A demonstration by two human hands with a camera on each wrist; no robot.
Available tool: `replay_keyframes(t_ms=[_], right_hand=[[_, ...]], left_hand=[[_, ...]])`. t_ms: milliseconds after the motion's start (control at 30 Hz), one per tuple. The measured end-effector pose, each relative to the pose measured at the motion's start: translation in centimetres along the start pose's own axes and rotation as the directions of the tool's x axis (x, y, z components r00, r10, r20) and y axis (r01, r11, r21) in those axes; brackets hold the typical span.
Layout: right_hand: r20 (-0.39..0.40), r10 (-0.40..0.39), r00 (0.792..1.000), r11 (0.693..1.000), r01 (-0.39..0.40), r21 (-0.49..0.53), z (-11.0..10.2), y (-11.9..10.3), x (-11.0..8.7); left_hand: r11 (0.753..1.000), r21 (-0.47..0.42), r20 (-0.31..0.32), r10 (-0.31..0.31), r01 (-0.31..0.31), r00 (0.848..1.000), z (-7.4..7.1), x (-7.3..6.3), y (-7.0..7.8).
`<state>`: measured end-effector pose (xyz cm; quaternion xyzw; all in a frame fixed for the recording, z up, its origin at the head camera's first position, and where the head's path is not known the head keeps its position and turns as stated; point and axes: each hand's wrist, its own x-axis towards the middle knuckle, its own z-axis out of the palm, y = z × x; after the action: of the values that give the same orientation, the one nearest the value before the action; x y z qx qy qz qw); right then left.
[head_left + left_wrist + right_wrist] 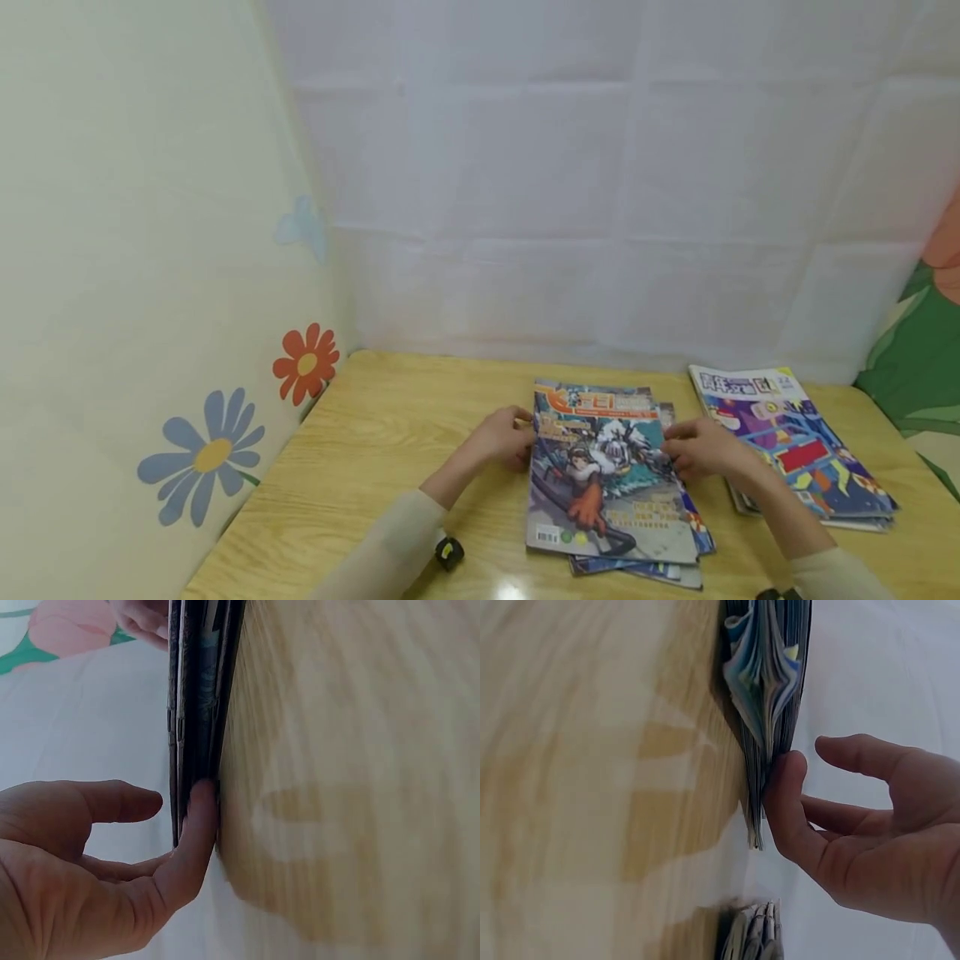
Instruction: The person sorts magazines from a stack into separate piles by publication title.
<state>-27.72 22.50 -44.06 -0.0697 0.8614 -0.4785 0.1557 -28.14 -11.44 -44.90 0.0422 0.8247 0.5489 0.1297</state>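
Note:
A small stack of magazines lies on the table, and the top magazine (600,475) has an orange title and a comic-style cover. Lower magazines (660,571) stick out unevenly at its front and right. My left hand (508,437) is at the stack's left edge. In the left wrist view its fingers (191,859) touch the page edges, while the thumb stays apart from them. At the opposite edge is my right hand (705,447). The right wrist view shows one fingertip (789,769) against the side of the stack, where pages fan apart, with the thumb off it.
A second pile of magazines (802,458), with a purple and blue cover, lies to the right on the wooden table (405,400). A white sheet (525,167) hangs behind the table. The left wall (112,250) bears painted flowers.

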Motion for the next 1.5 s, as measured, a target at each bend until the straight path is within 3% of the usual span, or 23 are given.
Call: replay_keyframes(t_ms=[267, 500, 733, 900, 1000, 1133, 1267, 1400, 1500], right_hand=[[-0.027, 0.023, 0.999, 1.000, -0.024, -0.004, 0.5, -0.2, -0.1], [-0.038, 0.035, 0.999, 0.998, -0.033, 0.046, 0.6, 0.1, -0.1], [-0.072, 0.043, 0.996, 0.998, -0.040, 0.051, 0.8, 0.2, 0.1], [-0.068, 0.049, 0.997, 0.998, -0.045, 0.048, 0.8, 0.4, 0.2], [-0.062, 0.049, 0.997, 0.998, -0.046, 0.042, 0.7, 0.5, 0.3], [-0.061, 0.038, 0.997, 0.999, -0.037, 0.016, 0.5, 0.6, 0.2], [-0.079, 0.045, 0.996, 0.999, -0.046, -0.012, 0.5, 0.5, 0.2], [-0.098, 0.055, 0.994, 0.998, -0.057, -0.011, 0.5, 0.6, 0.4], [-0.121, 0.047, 0.992, 0.999, -0.047, 0.005, 0.5, 0.6, 0.3]], left_hand=[[0.992, -0.120, 0.050, -0.043, 0.048, 0.998, 0.4, -0.1, -0.4], [0.967, -0.244, 0.086, -0.048, 0.068, 0.995, 0.2, -0.1, -0.8], [0.978, -0.204, 0.090, 0.055, -0.036, 0.994, -0.1, -0.2, -0.6], [0.966, -0.231, 0.136, 0.148, -0.114, 0.980, -0.1, -0.2, 0.0], [0.955, -0.264, 0.148, 0.177, -0.134, 0.973, 0.1, -0.2, 0.4], [0.949, -0.282, 0.123, 0.185, -0.145, 0.975, 0.4, -0.2, 0.8], [0.963, -0.229, 0.082, 0.164, -0.142, 0.983, 0.5, 0.0, 0.4], [0.988, -0.083, 0.031, 0.132, -0.129, 0.991, 0.5, 0.1, -0.2], [0.990, 0.054, -0.002, 0.128, -0.128, 0.992, 0.5, 0.1, -0.4]])
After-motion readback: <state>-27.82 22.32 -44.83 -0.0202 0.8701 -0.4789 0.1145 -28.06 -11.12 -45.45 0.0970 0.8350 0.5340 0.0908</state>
